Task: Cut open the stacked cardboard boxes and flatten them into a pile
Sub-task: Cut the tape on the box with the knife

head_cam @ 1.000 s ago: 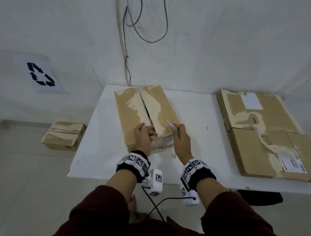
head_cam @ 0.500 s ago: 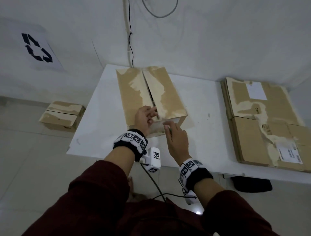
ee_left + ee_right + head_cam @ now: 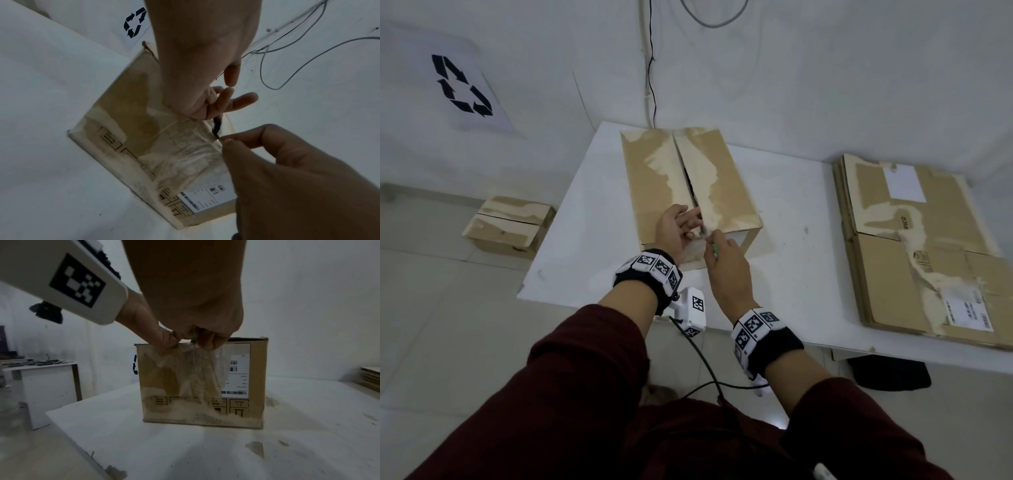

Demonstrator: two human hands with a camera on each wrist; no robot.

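White table (image 3: 791, 219) | left hand (image 3: 678, 228) on box (image 3: 654, 178) near edge, thumb and finger pinching loose tape (image 3: 191, 369) | right hand (image 3: 726, 270) fingers clamped on green cutter (image 3: 714, 249) at seam

Dim, cool, flat light leaves all three wide-angle views grainy and soft, edges bowed, with only a faint shadow beside the tall brown cardboard box (image 3: 650, 185) on the white table (image 3: 791, 270).
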